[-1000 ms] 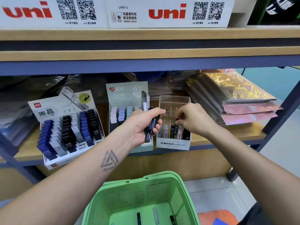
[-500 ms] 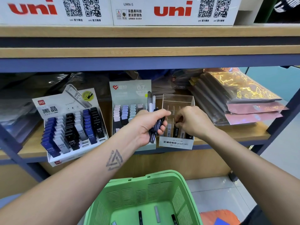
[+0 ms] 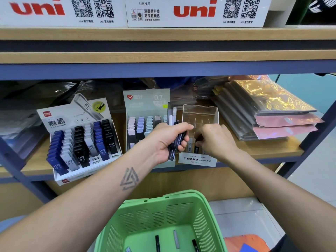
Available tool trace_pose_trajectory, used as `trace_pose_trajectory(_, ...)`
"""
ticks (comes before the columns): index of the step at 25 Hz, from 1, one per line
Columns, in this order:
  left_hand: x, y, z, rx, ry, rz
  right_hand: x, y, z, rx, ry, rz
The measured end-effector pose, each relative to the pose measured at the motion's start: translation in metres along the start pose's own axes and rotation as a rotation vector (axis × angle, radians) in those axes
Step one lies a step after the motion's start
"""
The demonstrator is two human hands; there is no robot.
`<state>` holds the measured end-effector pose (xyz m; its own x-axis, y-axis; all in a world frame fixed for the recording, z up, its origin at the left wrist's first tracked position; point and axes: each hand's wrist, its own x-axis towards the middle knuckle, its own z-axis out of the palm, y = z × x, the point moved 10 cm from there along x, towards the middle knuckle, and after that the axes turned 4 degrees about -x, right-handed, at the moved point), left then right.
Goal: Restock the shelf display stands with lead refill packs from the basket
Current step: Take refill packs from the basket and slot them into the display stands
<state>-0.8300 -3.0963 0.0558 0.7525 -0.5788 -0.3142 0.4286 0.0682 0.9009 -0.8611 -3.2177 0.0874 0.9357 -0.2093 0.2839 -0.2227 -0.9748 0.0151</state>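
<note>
My left hand (image 3: 168, 141) grips a bundle of slim lead refill packs (image 3: 172, 117), dark and white, held upright in front of the middle stand. My right hand (image 3: 214, 140) reaches into the clear MONO graph stand (image 3: 198, 160), its curled fingers pinching a dark pack in a front slot; the fingertips are partly hidden. The green basket (image 3: 163, 211) sits below, with a few loose packs (image 3: 175, 239) on its bottom.
A Deli HB 0.5 stand (image 3: 81, 142) full of blue, grey and black packs stands at the left. The pale 0.7 stand (image 3: 145, 113) is in the middle. Stacked shiny folders (image 3: 269, 110) lie on the right. Uni boxes (image 3: 194, 11) sit on the shelf above.
My right hand has sunk lower into the front of the MONO stand. The left hand keeps hold of its bundle, almost unmoved.
</note>
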Motion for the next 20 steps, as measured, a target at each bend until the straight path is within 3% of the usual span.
trace_pose_trajectory(6, 0.000, -0.010, -0.001, -0.031, 0.007, -0.049, -0.001, 0.004, -0.001, 0.094, -0.006, 0.007)
trace_pose_trajectory(8, -0.001, -0.014, 0.001, -0.046, -0.003, -0.078, 0.004, 0.010, -0.006, 0.269, 0.019, 0.039)
trace_pose_trajectory(10, 0.000, -0.018, 0.005, -0.062, -0.022, -0.103, 0.007, 0.016, -0.010, 0.642, 0.010, 0.092)
trace_pose_trajectory(13, -0.001, -0.023, 0.010, -0.085, -0.052, -0.128, -0.001, 0.003, 0.000, 1.256, -0.185, 0.128)
trace_pose_trajectory(15, -0.001, -0.026, 0.011, -0.088, -0.060, -0.131, -0.007, -0.007, 0.008, 1.368, -0.307, 0.104)
trace_pose_trajectory(20, -0.001, -0.026, 0.006, -0.068, -0.026, -0.098, -0.013, -0.006, 0.006, 1.430, -0.429, 0.058)
